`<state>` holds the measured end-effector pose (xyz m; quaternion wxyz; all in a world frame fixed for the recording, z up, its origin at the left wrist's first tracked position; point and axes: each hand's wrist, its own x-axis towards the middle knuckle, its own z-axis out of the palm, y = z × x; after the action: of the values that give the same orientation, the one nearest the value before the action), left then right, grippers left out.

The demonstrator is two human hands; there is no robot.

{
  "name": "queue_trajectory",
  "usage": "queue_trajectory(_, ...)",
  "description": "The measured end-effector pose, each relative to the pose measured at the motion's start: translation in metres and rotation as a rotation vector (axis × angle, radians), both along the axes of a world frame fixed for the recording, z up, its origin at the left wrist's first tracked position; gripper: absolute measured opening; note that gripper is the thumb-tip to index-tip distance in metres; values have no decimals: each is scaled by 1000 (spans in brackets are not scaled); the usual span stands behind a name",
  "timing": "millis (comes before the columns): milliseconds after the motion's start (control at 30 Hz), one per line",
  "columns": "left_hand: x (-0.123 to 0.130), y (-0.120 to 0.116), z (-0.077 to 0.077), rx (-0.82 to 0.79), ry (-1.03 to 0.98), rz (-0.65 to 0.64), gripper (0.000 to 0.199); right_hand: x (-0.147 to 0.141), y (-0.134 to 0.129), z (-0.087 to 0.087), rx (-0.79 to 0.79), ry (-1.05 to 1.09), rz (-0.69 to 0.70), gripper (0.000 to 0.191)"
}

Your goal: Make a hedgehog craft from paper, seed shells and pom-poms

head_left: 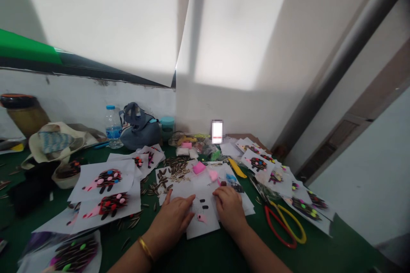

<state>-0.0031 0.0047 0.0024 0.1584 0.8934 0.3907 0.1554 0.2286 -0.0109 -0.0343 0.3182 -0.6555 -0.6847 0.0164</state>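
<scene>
A white sheet of paper (pixel 205 227) lies in front of me, bearing two small dark clay strips (pixel 205 207) and a pink clay piece (pixel 201 218) with a dark dot. My left hand (pixel 174 217) rests at the sheet's left side, fingers spread and apart, holding nothing visible. On the right side, my right hand (pixel 229 206) is curled with its fingers together, tips down by the paper; whatever they hold, if anything, is hidden. Just beyond its knuckles sits a small dark brown lump (pixel 223 183). Pink clay (pixel 199 168) and sunflower seeds (pixel 176 166) lie farther back.
Scissors (pixel 282 224) with red and yellow handles lie right, near a yellow cutter (pixel 237 168). Finished seed-and-clay pictures are piled left (pixel 105 179) and right (pixel 304 209). A water bottle (pixel 113 127), a blue-grey bag (pixel 139 127) and a phone-like bright screen (pixel 217 131) stand behind.
</scene>
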Motion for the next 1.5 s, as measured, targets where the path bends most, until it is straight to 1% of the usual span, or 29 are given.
queue_trajectory(200,0,2,-5,19,-2,2,43,-2,-3,3,-12,7,9,23)
queue_trajectory(300,-1,2,-7,20,-7,0,44,-4,-4,8,-11,15,30,20)
queue_trajectory(367,-2,2,-7,21,-14,-3,44,-5,-2,16,0,19,50,14)
queue_trajectory(467,-2,1,-5,19,-24,-5,44,-8,7,34,2,16,62,7)
queue_trajectory(533,-1,1,-4,22,-27,2,43,-9,14,46,8,13,62,7)
queue_trajectory(600,-1,1,-3,25,-26,6,42,-8,21,51,32,20,63,12)
queue_trajectory(667,0,1,-3,28,-22,3,42,-4,27,47,62,28,50,16)
queue_trajectory(800,-1,2,-5,37,-30,-6,44,12,31,25,83,-34,4,23)
queue_trajectory(867,-1,3,-6,39,-37,-3,44,21,31,17,75,-73,-26,25)
queue_trajectory(1000,0,4,-6,25,-19,12,41,30,31,17,89,-103,-55,25)
queue_trajectory(1233,-1,8,-10,23,-41,13,42,26,29,19,124,-94,-24,25)
queue_trajectory(1300,-1,9,-11,16,-58,14,45,24,28,18,119,-108,16,26)
queue_trajectory(1333,-1,10,-11,17,-66,18,45,23,28,17,110,-121,59,27)
queue_trajectory(1400,-1,9,-9,33,-74,39,44,17,27,14,84,-153,174,30)
queue_trajectory(1500,-1,6,-7,57,-54,64,40,7,25,8,41,-209,343,41)
